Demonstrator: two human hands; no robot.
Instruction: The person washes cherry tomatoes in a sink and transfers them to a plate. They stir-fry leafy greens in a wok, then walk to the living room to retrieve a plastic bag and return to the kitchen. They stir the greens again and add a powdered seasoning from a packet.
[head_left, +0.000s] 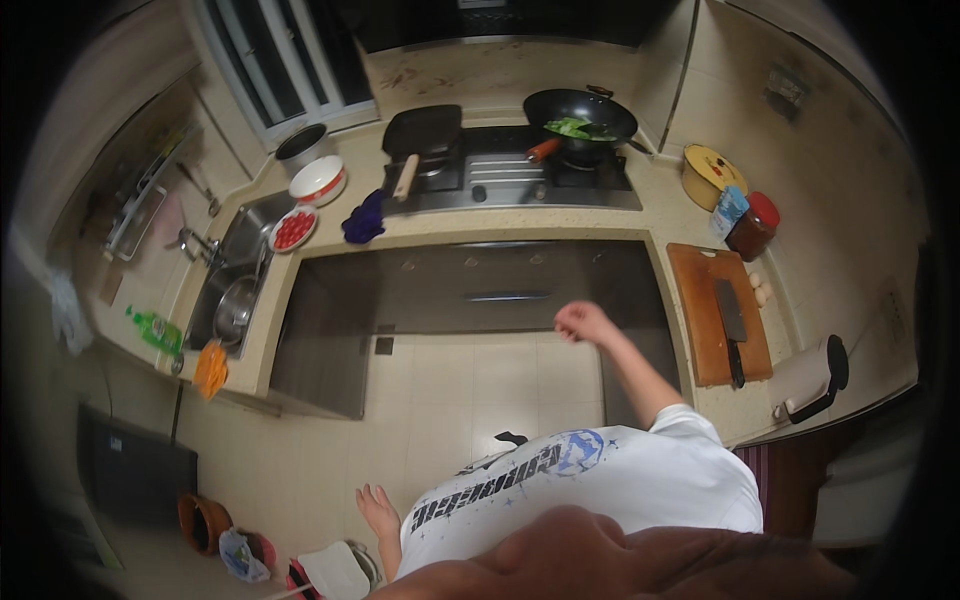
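Observation:
My right hand (585, 322) is raised over the floor in front of the dark lower cabinets, fingers curled in, with nothing visible in it. Low by my side, my left hand (377, 510) has its fingers apart and is empty. On the gas stove (506, 180) ahead, a black wok (540, 109) with an orange-red handle holds leafy greens (574, 129). A dark square pan (422, 129) with a pale handle sits on the left burner. To my right, a kitchen cleaver (729, 311) lies on a wooden cutting board (694, 330).
At left are a steel sink (259, 221) holding a metal bowl (236, 311), a plate of red fruit (294, 229), a white bowl (319, 181), a purple cloth (365, 217) and a green bottle (156, 330). A red-lidded jar (752, 229) and eggs (760, 289) stand at right.

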